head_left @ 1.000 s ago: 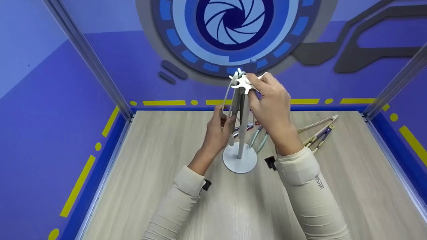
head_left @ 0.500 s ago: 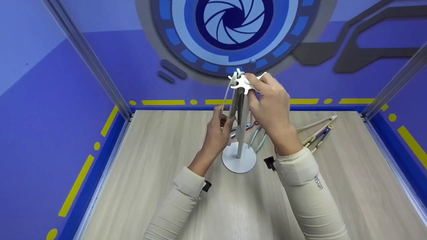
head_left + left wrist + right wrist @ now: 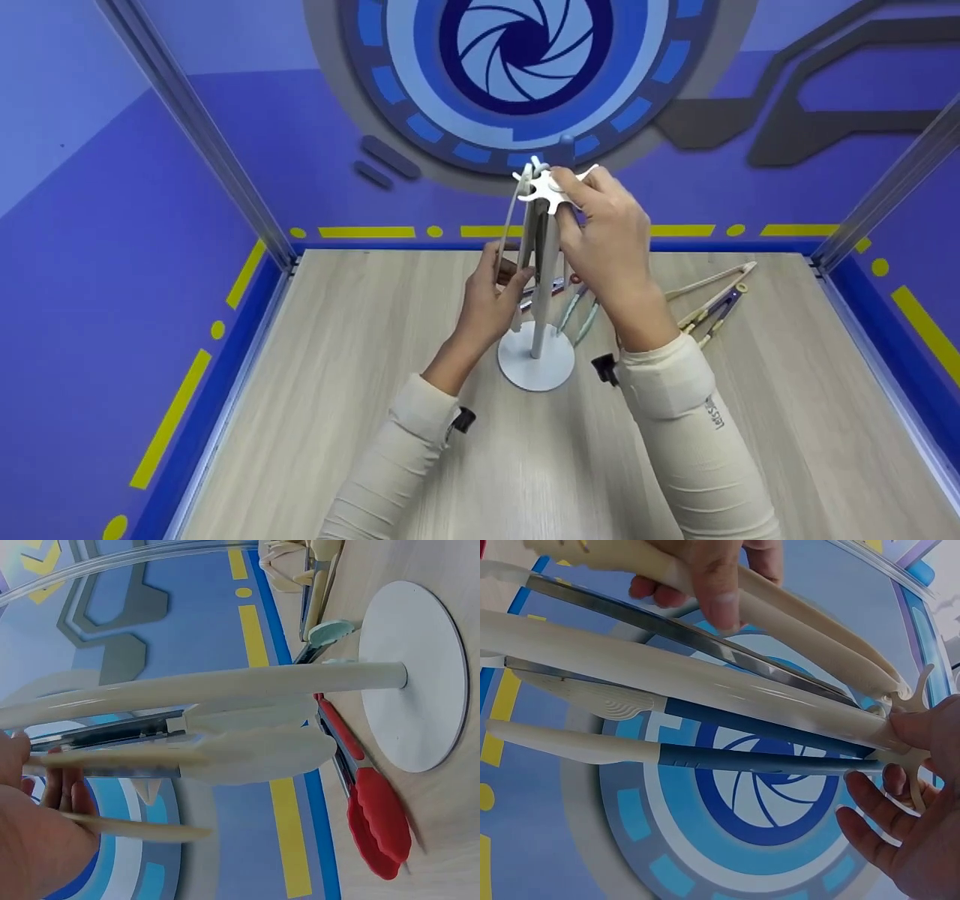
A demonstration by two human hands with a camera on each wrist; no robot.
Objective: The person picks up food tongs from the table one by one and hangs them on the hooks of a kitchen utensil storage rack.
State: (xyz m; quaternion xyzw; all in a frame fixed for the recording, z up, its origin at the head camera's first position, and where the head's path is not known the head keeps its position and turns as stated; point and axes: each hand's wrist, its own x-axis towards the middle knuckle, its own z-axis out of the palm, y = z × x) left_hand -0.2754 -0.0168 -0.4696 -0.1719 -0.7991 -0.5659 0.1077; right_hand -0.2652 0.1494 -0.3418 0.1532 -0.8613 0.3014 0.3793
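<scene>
A white utensil stand rises from a round base (image 3: pixel 536 371) to a ring of curved hooks (image 3: pixel 541 191). At the top, my right hand (image 3: pixel 611 232) grips the hooked head, thumb above and fingers below. My left hand (image 3: pixel 487 304) holds beige tongs (image 3: pixel 799 630) by their arms, left of the pole (image 3: pixel 682 675). Their joined end meets a hook in the right wrist view. Steel tongs (image 3: pixel 682 631) and blue-handled tongs (image 3: pixel 772 761) with pale tips hang beside the pole from the same head.
Behind the stand lie red-tipped tongs (image 3: pixel 382 817) and mint tongs (image 3: pixel 587 322). Further right on the wooden table (image 3: pixel 360 360) rest beige tongs (image 3: pixel 716 276) and dark purple tongs (image 3: pixel 726 302). A patterned blue wall (image 3: pixel 247 150) borders the back and sides.
My left thumb has shifted slightly right toward the pole, with the near arm of the beige tongs. My right hand stays on the hooked head.
</scene>
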